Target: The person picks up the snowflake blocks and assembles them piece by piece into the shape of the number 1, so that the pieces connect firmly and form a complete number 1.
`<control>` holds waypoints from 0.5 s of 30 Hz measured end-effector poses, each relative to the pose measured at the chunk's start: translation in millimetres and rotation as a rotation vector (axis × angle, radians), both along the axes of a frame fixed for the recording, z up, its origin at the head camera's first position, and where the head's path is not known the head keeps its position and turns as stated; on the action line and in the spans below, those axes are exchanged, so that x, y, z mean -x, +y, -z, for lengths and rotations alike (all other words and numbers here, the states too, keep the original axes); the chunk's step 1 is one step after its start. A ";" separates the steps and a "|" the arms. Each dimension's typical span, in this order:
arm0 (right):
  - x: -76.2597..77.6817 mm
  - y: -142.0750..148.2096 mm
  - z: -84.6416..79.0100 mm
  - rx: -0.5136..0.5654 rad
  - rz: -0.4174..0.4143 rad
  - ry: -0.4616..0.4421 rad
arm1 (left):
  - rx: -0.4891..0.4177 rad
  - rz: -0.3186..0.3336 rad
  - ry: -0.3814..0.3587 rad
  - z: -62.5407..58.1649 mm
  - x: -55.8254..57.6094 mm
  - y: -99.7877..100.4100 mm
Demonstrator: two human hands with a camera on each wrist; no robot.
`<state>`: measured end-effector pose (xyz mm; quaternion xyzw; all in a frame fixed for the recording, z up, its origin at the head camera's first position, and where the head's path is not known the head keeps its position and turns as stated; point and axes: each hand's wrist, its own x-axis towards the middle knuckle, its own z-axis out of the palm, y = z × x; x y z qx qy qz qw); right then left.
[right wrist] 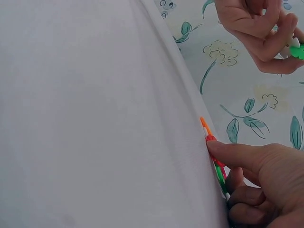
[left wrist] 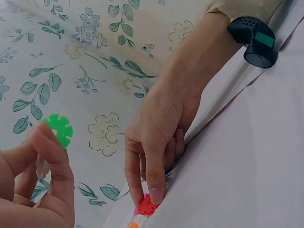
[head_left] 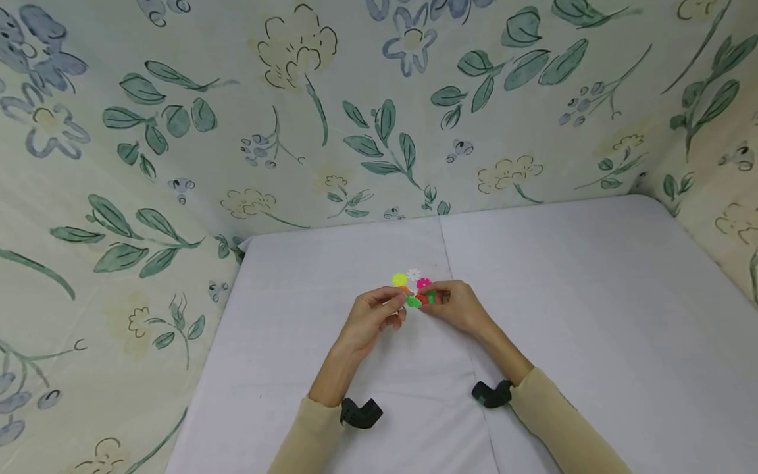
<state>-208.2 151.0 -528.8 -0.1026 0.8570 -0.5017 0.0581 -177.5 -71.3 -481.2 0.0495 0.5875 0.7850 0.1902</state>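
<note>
My left hand [head_left: 368, 322] pinches a bright green notched plastic disc [left wrist: 61, 130] between thumb and fingertips, raised off the table in the left wrist view. To its right, my right hand [head_left: 458, 308] pinches a red notched disc [left wrist: 148, 205] between thumb and finger, low over the tabletop. Around the red one lie more small notched discs: a yellow disc [head_left: 399, 280], a white disc [head_left: 414, 274], a pink disc [head_left: 423, 283], an orange disc [right wrist: 204, 123] and another green disc [right wrist: 220, 173]. They form a close curved cluster; how they join is hidden by the fingers.
A white cloth [head_left: 296, 342] with a seam covers the table. Floral fabric [head_left: 379, 112] hangs behind and at the sides. A black camera [head_left: 362, 413] sits on the left wrist and a similar camera [head_left: 493, 394] on the right, below beige sleeves.
</note>
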 end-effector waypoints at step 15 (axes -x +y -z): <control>-1.9 0.3 2.6 0.004 0.022 0.096 | 0.052 0.026 -0.016 2.2 1.9 -2.9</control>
